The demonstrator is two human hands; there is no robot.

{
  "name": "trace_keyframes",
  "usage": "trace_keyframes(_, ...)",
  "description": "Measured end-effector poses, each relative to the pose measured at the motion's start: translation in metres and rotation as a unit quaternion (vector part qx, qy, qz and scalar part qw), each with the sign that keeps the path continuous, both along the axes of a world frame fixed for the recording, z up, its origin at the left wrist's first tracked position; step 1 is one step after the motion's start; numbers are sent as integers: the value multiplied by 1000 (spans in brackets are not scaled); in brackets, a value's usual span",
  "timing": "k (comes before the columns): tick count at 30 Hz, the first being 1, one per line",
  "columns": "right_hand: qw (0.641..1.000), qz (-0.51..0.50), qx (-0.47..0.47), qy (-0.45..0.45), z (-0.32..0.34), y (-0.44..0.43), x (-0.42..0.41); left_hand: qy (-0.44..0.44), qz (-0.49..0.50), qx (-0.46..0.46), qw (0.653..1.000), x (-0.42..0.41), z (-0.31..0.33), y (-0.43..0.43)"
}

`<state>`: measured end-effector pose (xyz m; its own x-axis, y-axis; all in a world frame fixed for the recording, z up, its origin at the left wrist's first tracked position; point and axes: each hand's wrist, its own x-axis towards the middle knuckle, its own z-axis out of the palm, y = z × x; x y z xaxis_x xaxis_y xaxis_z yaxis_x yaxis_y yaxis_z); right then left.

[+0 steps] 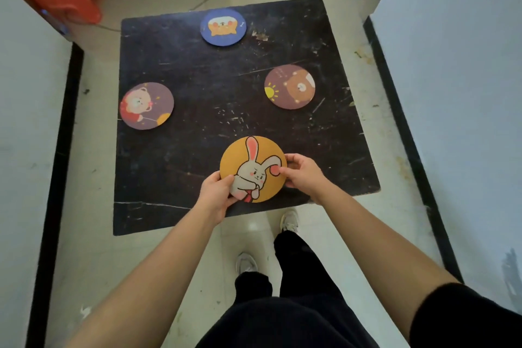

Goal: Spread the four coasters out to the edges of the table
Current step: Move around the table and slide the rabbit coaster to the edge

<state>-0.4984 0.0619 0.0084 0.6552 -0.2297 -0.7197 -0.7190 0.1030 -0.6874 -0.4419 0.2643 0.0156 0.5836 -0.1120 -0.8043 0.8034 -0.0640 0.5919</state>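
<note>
Both my hands, left [216, 192] & right [300, 174], pinch the yellow rabbit coaster [252, 168] by opposite rims w/ a firm grip, prob to place it at the desk [197, 70] near edge.

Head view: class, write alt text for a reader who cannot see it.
Both hands, left hand and right hand, hold an orange rabbit coaster at a black table's near edge. Three more coasters lie flat toward its left, far and right sides.

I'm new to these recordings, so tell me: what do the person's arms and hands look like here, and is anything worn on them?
Both forearms are bare. The left hand and the right hand wear no gloves, and no rings or watch show. A black sleeve covers the right upper arm at the lower edge of the picture. The left arm shows no sleeve in view.
</note>
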Motion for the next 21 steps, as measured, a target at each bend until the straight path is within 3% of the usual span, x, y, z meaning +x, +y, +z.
trace_keyframes(4, 997, 24, -80, 3, -25, 15, 8, 35, -99, 139, 985, -6, -25, 6)
trace_keyframes(8, 994, 37, -98, 6, -36, 17, 15, 40, -148, 197, 968, -9, -42, 12)
trace_keyframes(11, 981, 94, -165, 29, -41, 15, 16, -2, -147, 245, 958, -6, -49, 13)
trace_keyframes(14, 971, 95, -208, 65, -47, 9, 12, -14, -109, 232, 967, 3, -54, 9)
trace_keyframes(17, 977, 104, -175, 62, -49, 9, 8, 22, -78, 178, 981, 8, -54, 5)
trace_keyframes(21, 980, 126, -151, 37, -48, 20, 2, 15, -83, 193, 978, 7, -58, 14)
